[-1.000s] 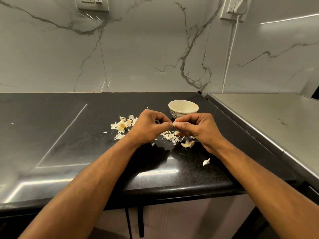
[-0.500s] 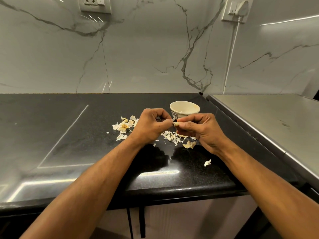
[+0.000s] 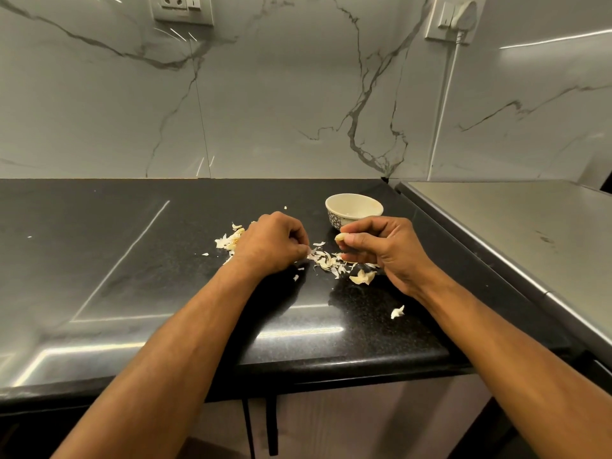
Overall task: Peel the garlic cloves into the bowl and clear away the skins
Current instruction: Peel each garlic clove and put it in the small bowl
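A small cream bowl (image 3: 353, 209) with a patterned side stands on the black counter (image 3: 132, 260) behind my hands. My right hand (image 3: 381, 250) pinches a pale garlic clove (image 3: 340, 237) between thumb and fingertips, just in front of the bowl. My left hand (image 3: 271, 245) is closed low over the counter, its fingertips pinching a thin scrap of skin (image 3: 309, 251). Between the hands lies a heap of papery skins (image 3: 328, 261). Another heap of skins (image 3: 230, 240) shows left of my left hand.
A larger skin piece (image 3: 362, 277) lies under my right hand, and a single flake (image 3: 397, 312) sits nearer the front edge. A steel-topped appliance (image 3: 516, 233) adjoins the counter on the right. A white cable (image 3: 445, 104) runs down the marble wall.
My hands were joined on the clove; now they have parted. The left hand moved down and left with a scrap of skin, and the right hand keeps the clove.
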Demonstrator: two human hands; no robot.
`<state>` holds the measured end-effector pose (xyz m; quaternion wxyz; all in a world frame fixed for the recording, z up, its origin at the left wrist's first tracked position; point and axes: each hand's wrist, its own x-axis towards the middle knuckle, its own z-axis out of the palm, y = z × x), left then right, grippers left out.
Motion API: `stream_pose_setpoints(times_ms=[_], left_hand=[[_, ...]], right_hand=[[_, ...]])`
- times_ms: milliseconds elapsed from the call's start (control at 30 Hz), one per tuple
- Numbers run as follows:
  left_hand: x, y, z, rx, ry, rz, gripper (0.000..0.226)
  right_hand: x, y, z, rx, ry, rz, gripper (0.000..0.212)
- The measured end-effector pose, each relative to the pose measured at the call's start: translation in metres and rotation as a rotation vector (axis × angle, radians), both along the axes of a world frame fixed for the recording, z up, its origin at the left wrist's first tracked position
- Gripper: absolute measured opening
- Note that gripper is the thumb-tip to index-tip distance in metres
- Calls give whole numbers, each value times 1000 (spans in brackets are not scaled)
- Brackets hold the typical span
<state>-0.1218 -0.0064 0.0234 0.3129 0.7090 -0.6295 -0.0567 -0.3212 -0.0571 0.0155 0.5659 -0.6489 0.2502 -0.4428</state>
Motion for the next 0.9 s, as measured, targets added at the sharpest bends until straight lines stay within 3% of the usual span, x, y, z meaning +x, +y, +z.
stream_pose_setpoints(times_ms=[100,267,333,667,900], left_hand=[[1,-1,-1,-57,118,-128,23],[-11,4,1,-116,259,-301,2],[-13,5,0,-127,299,-334,7],[-18,5,-2,-123,372,-345,11],[-19,5,-1,-157,383,-317,12]], right_hand=[[0,0,0,-16,16,-18,21],[0,-2,-2,-45,45,-51,21],[0,-1,-2,-68,63,-64,15],[2,-1,-4,-239,132,-132,11],[1,-2,-4,-194,125,-72,12]])
